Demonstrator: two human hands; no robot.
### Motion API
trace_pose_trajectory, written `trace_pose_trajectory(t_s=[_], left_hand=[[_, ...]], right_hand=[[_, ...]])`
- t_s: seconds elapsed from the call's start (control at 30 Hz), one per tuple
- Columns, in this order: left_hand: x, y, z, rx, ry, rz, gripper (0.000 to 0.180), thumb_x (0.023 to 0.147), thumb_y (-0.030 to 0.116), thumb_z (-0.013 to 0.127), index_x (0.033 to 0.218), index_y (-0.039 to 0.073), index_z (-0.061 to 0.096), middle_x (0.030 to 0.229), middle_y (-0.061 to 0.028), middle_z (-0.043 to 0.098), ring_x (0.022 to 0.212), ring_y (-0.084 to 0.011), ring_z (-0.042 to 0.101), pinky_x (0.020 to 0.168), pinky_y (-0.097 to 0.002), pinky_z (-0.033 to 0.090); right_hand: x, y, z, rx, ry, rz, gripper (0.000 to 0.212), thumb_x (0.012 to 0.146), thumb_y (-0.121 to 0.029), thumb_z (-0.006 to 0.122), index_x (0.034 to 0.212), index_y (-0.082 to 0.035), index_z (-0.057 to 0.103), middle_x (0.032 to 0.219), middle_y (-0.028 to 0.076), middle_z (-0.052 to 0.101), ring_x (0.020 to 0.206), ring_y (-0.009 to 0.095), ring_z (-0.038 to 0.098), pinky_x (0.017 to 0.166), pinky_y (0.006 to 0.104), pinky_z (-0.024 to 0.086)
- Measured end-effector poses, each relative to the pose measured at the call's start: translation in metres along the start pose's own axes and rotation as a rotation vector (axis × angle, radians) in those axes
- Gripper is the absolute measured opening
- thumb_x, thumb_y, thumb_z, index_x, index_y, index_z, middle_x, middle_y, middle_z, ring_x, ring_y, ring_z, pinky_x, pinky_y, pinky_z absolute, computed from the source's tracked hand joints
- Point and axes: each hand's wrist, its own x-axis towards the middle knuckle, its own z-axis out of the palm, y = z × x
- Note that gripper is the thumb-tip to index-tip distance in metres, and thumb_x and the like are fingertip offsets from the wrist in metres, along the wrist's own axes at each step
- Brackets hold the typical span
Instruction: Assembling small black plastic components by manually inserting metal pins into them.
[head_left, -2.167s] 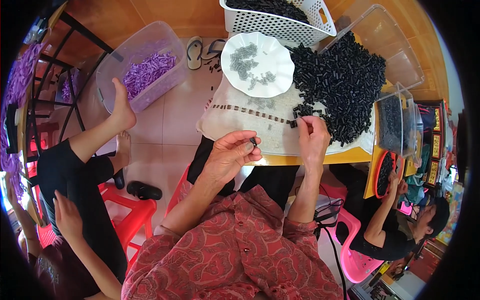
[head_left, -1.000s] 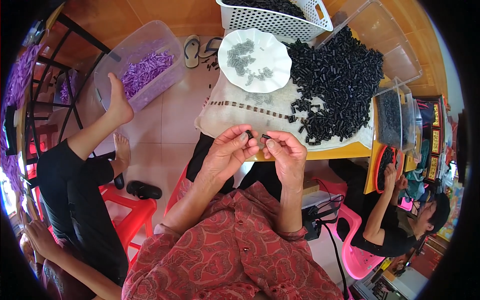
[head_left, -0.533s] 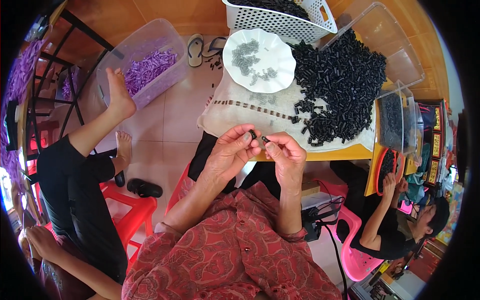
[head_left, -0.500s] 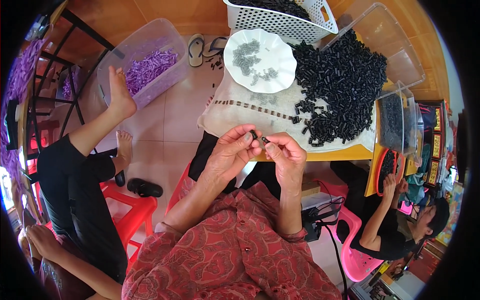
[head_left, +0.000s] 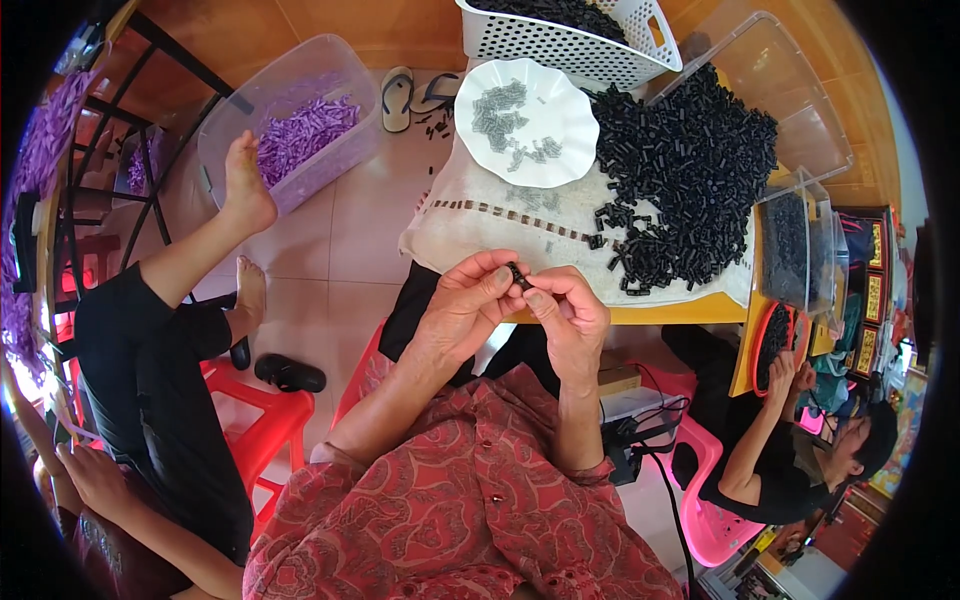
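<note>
From the head view, I see both hands raised just off the near edge of the table [head_left: 660, 312], meeting over my lap. The left hand [head_left: 465, 305] and right hand [head_left: 572, 312] are each pinched narrow on one small black piece [head_left: 517, 274], fingertips touching across it. I judge it is held this close and high so the tiny part can be seen and worked between the thumbs. Whether a second part sits inside the pinch I cannot tell.

On the table lies a pale cloth [head_left: 480, 215], probably there to keep small parts from rolling. A row of little dark pieces [head_left: 500, 212] runs across it toward the near-left edge, lined up as if for counting.

The white scalloped plate [head_left: 565, 135] at the far side holds a scatter of small grey metal bits. Beside it, toward the right edge, a loose heap of black tubes [head_left: 690, 180] spreads over the cloth. The white perforated basket [head_left: 560, 35] at the far edge carries more black parts. A clear box [head_left: 795, 245] at the right edge holds black pieces too. Down on the floor to the left, a clear tub [head_left: 290, 125] is filled with purple pieces, with another person's bare foot resting against it.
</note>
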Motion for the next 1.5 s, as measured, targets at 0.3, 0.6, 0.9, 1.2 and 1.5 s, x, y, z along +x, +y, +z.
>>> trace_pose_trajectory(t_s=[0.3, 0.6, 0.9, 1.2, 1.5], left_hand=[[-0.001, 0.001, 0.003, 0.060, -0.014, 0.045, 0.022, 0.090, 0.003, 0.058, 0.112, 0.003, 0.060, 0.103, -0.0117, 0.064, 0.081, -0.0125, 0.062, 0.078, -0.0295, 0.052], [-0.001, 0.002, 0.002, 0.075, -0.026, 0.067, 0.022, 0.090, 0.003, 0.058, 0.112, 0.003, 0.061, 0.102, -0.0117, 0.064, 0.081, -0.0131, 0.062, 0.077, -0.0296, 0.052], [-0.001, 0.003, 0.002, 0.111, -0.049, 0.083, 0.021, 0.090, 0.002, 0.057, 0.110, 0.002, 0.062, 0.100, -0.0116, 0.065, 0.080, -0.0133, 0.062, 0.078, -0.0295, 0.052], [-0.002, 0.005, 0.001, 0.182, 0.009, 0.125, 0.019, 0.090, 0.000, 0.057, 0.108, 0.000, 0.063, 0.097, -0.0114, 0.065, 0.081, -0.0138, 0.061, 0.077, -0.0283, 0.052], [-0.003, 0.003, 0.005, 0.255, 0.048, 0.183, 0.020, 0.089, 0.000, 0.058, 0.108, 0.000, 0.063, 0.097, -0.0089, 0.066, 0.083, -0.0133, 0.061, 0.076, -0.0276, 0.051]], right_hand=[[-0.001, -0.003, 0.004, -0.267, 0.047, -0.107, 0.009, 0.084, 0.003, 0.064, 0.092, 0.004, 0.062, 0.087, 0.010, 0.062, 0.078, 0.014, 0.065, 0.067, 0.0233, 0.051], [0.000, -0.010, 0.011, -0.481, 0.058, -0.266, 0.008, 0.084, 0.003, 0.064, 0.092, 0.003, 0.062, 0.085, 0.011, 0.063, 0.074, 0.016, 0.067, 0.063, 0.0243, 0.053], [-0.001, -0.002, 0.012, -0.537, 0.077, -0.340, 0.009, 0.082, 0.004, 0.065, 0.091, 0.002, 0.061, 0.082, 0.012, 0.062, 0.070, 0.018, 0.065, 0.060, 0.0255, 0.052], [0.002, -0.001, 0.017, -0.598, 0.083, -0.377, 0.012, 0.080, 0.003, 0.068, 0.090, 0.001, 0.062, 0.080, 0.011, 0.062, 0.067, 0.019, 0.063, 0.057, 0.0273, 0.050], [-0.001, 0.003, 0.014, -0.415, 0.117, -0.206, 0.012, 0.080, 0.001, 0.069, 0.091, 0.002, 0.063, 0.084, 0.010, 0.064, 0.071, 0.014, 0.062, 0.063, 0.0243, 0.050]])
